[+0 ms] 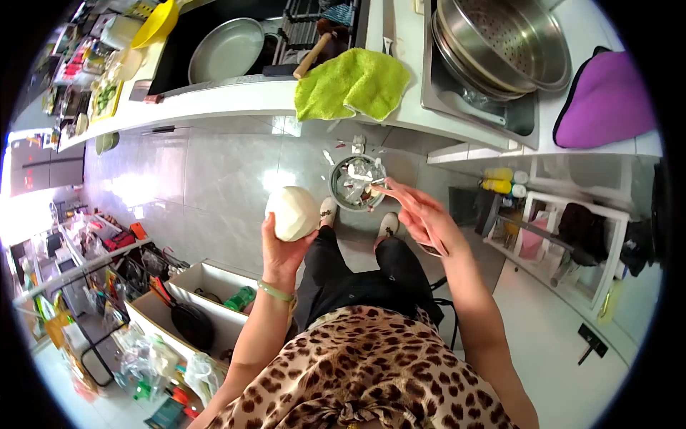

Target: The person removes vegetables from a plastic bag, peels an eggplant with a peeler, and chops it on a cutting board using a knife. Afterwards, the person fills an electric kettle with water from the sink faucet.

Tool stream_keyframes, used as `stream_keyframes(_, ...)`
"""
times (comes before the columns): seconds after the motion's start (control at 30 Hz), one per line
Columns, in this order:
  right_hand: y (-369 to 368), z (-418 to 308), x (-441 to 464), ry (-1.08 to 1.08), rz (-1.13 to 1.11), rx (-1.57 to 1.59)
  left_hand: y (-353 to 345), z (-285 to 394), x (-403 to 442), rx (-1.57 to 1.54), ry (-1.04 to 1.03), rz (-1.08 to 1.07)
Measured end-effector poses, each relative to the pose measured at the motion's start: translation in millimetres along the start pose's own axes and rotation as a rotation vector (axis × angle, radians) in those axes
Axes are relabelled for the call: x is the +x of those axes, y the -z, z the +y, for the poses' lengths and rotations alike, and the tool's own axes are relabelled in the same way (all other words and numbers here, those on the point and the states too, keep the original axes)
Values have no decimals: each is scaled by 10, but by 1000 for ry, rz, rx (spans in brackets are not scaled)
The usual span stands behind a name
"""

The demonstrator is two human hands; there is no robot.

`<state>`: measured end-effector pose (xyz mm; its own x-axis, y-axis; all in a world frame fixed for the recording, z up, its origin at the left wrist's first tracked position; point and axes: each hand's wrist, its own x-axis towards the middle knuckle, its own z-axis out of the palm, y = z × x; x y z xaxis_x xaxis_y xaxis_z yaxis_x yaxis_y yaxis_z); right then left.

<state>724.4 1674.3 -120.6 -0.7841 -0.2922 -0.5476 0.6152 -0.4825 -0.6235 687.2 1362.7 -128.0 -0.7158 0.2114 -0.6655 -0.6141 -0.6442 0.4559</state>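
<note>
My left hand is closed round the underside of a large, round, peeled white vegetable. Flat facets cover its pale surface; I cannot tell its exact kind. In my right hand is a pink-handled peeler, its head pointing left over the rim of a trash bin. That round bin stands on the floor between and ahead of my feet, with a plastic liner and scraps inside. The vegetable and the peeler are apart from each other.
A counter edge runs across ahead, bearing a green cloth, a frying pan and a sink with steel colanders. Open drawers stand at left. Scraps lie around the bin.
</note>
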Motion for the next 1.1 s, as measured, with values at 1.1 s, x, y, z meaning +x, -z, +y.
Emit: stream_keyframes(1.1, -1370, -1564, 2570, 448, 592, -562, 511, 3416, 745, 58, -118, -242)
